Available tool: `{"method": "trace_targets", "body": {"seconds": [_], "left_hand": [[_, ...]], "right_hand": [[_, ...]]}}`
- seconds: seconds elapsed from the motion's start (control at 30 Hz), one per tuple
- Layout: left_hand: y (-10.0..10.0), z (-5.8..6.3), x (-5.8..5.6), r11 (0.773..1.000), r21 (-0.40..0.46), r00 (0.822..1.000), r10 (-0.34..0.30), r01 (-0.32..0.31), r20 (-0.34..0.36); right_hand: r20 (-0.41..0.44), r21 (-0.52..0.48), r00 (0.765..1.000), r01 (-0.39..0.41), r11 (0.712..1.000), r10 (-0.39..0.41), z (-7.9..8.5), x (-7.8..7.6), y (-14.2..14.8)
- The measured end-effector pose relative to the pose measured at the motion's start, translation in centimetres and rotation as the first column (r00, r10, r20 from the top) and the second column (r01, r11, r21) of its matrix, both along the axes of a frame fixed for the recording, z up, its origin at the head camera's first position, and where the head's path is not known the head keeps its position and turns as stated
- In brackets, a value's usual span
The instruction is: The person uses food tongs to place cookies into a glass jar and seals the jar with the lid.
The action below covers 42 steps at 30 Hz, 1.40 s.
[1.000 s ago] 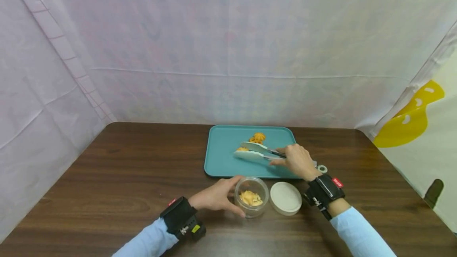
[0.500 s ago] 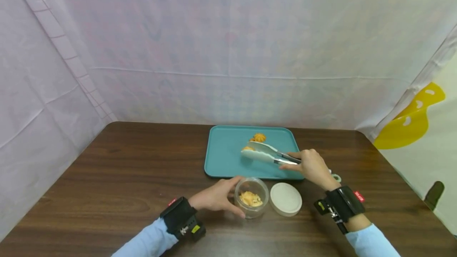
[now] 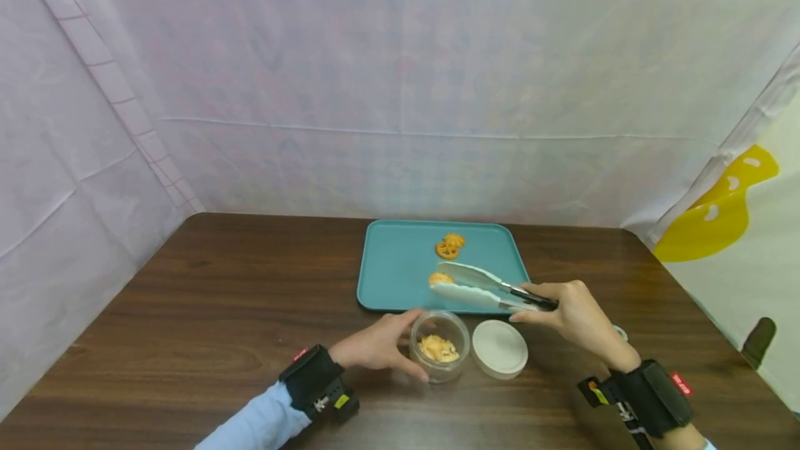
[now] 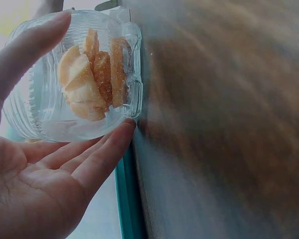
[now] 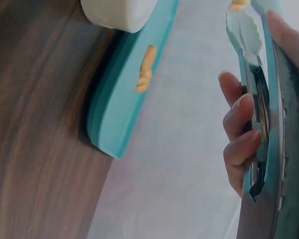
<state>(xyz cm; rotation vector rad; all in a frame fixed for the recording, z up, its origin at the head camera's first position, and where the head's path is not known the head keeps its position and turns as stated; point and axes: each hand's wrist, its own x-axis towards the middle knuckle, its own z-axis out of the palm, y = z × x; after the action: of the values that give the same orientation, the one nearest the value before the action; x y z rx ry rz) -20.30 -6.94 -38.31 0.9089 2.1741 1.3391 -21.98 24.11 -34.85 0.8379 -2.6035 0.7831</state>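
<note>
My left hand (image 3: 381, 342) holds a clear jar (image 3: 442, 375) on the table, with the thumb on one side and the fingers on the other. Several pieces of cookie (image 4: 84, 84) lie inside the jar in the left wrist view. In my right hand (image 3: 578, 318) are tongs (image 3: 471, 275) with pale scalloped tips. Between those tips sits a golden cookie (image 3: 440, 278), lifted over the front part of the blue-green tray (image 3: 396, 262); its edge also shows at the top of the right wrist view. Farther back on the tray lie a round pretzel (image 3: 446, 250) and another cookie (image 3: 455, 239), touching.
A white round lid (image 3: 500, 347) lies right of the jar, close beside it. The tray stands behind both, toward the far edge of the brown wooden table (image 3: 250, 283). A pale cloth (image 3: 400, 89) hangs behind the table.
My right hand has drawn the tongs and the gripped cookie toward me and to the right, uncovering the pretzel. The left hand and jar stay where they were.
</note>
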Motion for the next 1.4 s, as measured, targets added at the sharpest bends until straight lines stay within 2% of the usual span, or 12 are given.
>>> {"method": "trace_targets", "body": {"seconds": [0.3,0.47,0.6,0.77,0.93,1.2,1.4], "left_hand": [[0.0,0.2,0.1,1.0,-0.027,1.0,0.011,-0.011,-0.004],[0.0,0.2,0.1,0.999,-0.037,1.0,0.018,-0.018,-0.006],[-0.1,0.2,0.1,0.999,-0.037,1.0,0.02,-0.02,-0.003],[-0.1,0.2,0.1,1.0,-0.022,1.0,0.016,-0.016,0.025],[-0.1,0.2,0.1,1.0,-0.03,1.0,0.006,-0.006,0.019],[-0.1,0.2,0.0,1.0,-0.02,1.0,0.003,-0.002,0.007],[-0.1,0.1,0.0,1.0,-0.021,1.0,0.009,-0.009,-0.004]], "right_hand": [[-0.015,-0.042,0.997,-0.076,0.996,0.075,0.2,1.9,0.8],[-0.091,-0.03,0.985,-0.151,0.988,0.148,0.2,2.5,1.0],[-0.117,-0.017,0.974,-0.196,0.981,0.193,0.1,2.7,1.2],[-0.081,-0.016,0.975,-0.208,0.978,0.206,-0.2,3.2,1.1],[-0.058,-0.028,0.973,-0.223,0.974,0.221,-0.4,3.5,1.1],[-0.109,0.011,0.973,-0.201,0.98,0.201,-0.5,3.6,1.1],[-0.149,0.023,0.963,-0.222,0.975,0.223,-0.4,3.6,1.0]]}}
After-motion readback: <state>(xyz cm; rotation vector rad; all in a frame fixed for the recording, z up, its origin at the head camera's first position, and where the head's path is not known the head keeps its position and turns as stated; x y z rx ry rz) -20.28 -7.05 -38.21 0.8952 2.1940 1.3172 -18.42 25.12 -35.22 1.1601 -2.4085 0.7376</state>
